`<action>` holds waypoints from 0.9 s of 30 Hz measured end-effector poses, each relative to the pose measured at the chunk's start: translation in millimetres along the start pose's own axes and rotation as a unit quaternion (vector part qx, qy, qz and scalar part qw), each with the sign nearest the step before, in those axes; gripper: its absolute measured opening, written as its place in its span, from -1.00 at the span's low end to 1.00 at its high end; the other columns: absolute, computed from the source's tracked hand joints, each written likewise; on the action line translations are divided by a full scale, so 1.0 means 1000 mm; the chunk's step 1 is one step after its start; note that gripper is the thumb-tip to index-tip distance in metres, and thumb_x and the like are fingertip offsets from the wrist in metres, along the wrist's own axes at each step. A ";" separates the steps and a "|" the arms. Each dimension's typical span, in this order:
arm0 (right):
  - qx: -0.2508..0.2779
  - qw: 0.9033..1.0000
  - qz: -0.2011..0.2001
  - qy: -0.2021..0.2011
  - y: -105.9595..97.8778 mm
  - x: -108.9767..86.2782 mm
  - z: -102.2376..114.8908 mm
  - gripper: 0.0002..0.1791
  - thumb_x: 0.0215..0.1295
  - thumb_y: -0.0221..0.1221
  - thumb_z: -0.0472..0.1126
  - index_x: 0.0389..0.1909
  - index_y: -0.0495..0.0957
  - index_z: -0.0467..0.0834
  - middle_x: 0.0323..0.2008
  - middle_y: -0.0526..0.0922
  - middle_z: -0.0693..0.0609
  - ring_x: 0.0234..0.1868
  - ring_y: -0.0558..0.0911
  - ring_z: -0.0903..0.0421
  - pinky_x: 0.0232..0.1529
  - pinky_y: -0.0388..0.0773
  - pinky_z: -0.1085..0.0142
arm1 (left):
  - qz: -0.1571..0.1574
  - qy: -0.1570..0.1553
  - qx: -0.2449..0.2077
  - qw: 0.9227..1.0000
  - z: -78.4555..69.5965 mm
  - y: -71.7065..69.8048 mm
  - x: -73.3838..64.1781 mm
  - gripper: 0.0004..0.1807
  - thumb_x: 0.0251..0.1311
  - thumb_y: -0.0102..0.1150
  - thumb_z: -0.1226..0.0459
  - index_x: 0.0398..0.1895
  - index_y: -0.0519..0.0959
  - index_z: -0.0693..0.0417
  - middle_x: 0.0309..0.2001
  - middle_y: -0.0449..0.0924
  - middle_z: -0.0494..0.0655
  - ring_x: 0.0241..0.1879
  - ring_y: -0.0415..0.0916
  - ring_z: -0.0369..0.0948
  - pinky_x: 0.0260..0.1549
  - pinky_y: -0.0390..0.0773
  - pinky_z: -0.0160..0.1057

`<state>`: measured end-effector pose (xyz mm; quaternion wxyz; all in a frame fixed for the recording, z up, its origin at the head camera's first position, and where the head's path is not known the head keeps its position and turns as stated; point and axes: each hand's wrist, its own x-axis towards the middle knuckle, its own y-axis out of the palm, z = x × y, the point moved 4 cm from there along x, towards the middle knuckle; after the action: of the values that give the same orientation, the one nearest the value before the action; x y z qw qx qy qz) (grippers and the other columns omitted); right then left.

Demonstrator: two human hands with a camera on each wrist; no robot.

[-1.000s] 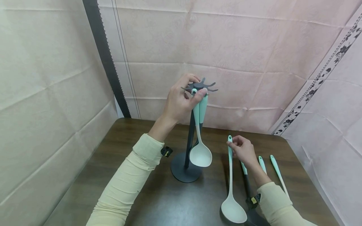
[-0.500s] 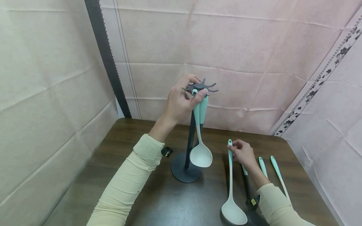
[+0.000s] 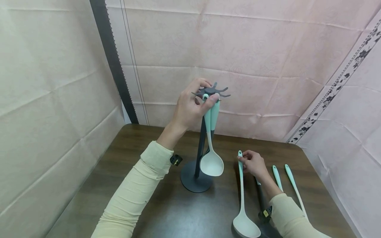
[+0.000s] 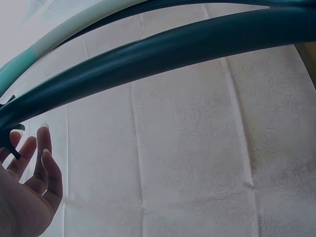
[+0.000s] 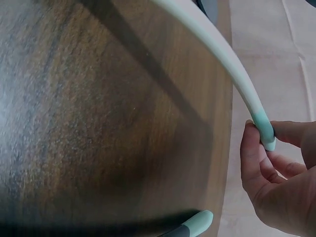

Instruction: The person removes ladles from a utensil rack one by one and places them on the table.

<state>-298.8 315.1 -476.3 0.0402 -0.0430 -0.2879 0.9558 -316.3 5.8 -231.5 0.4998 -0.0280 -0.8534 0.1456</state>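
Observation:
My left hand (image 3: 193, 102) grips the hooked top of a dark utensil stand (image 3: 196, 181), its thumb lying over the hanging handles. A white serving spoon (image 3: 211, 165) with a mint handle hangs there, beside another mint handle (image 3: 215, 114) with a dark neck. The left wrist view shows that hand's curled fingers (image 4: 42, 158) by the hooks and the stand's post (image 4: 173, 54). To the right, my right hand (image 3: 255, 164) pinches a white ladle (image 3: 246, 226) near the tip of its mint handle. The handle is raised at a slant, with the bowl low toward the front.
Right of the ladle lie a dark-necked utensil (image 3: 260, 195), partly under the right forearm, and two more mint-handled utensils, one short-looking (image 3: 276, 177) and one with a white shaft (image 3: 294, 185). Cloth walls (image 3: 238, 66) stand behind and beside the wooden table (image 3: 166, 211).
My right hand has lowered the ladle's handle end slightly and shifted it a little left. The left hand keeps its hold on the stand.

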 end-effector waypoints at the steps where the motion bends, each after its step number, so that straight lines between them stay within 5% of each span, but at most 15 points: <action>1: -0.002 1.000 0.001 0.003 0.001 0.000 0.000 -0.69 0.53 0.25 -0.16 0.06 0.56 -0.33 -0.26 0.60 -0.14 -0.31 0.68 -0.06 -0.31 0.77 0.06 | 0.000 0.001 -0.001 1.000 0.000 0.000 0.000 -0.45 0.28 0.08 -0.21 0.00 0.55 0.04 0.10 0.60 -0.07 -0.17 0.56 -0.21 -0.36 0.58 -0.21; 27: -0.029 0.997 0.039 0.054 0.014 0.003 -0.018 -0.70 0.45 0.34 -0.21 0.01 0.58 -0.35 -0.29 0.61 -0.17 -0.38 0.66 -0.01 -0.39 0.76 0.11 | 0.001 0.011 -0.007 1.000 0.000 0.000 0.000 -0.48 0.29 0.11 -0.16 0.01 0.55 0.07 0.12 0.60 -0.03 -0.18 0.55 -0.22 -0.35 0.60 -0.18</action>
<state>-300.8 313.6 -498.9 0.0170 -0.1074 -0.3106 0.9443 -316.5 5.9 -231.1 0.5088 -0.0337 -0.8488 0.1397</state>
